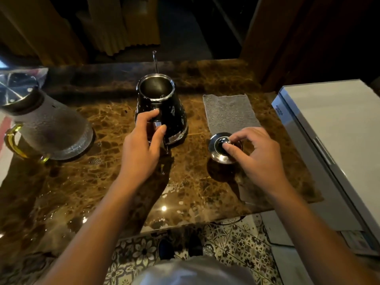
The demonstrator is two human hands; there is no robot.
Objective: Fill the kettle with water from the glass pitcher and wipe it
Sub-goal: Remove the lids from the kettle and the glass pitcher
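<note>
A black kettle (173,114) with a thin gooseneck spout stands uncovered at the middle of the brown marble counter (102,192). My left hand (144,145) grips its handle on the near side. The kettle's shiny lid (218,153) lies on the counter to the right, and my right hand (255,153) pinches its knob. A frosted glass pitcher (49,128) with a yellow handle and a steel lid stands at the left. A grey cloth (228,112) lies flat behind the lid.
A white appliance (333,128) borders the counter on the right. The counter's near edge ends above a patterned tile floor (236,243). Dark furniture and curtains stand behind the counter.
</note>
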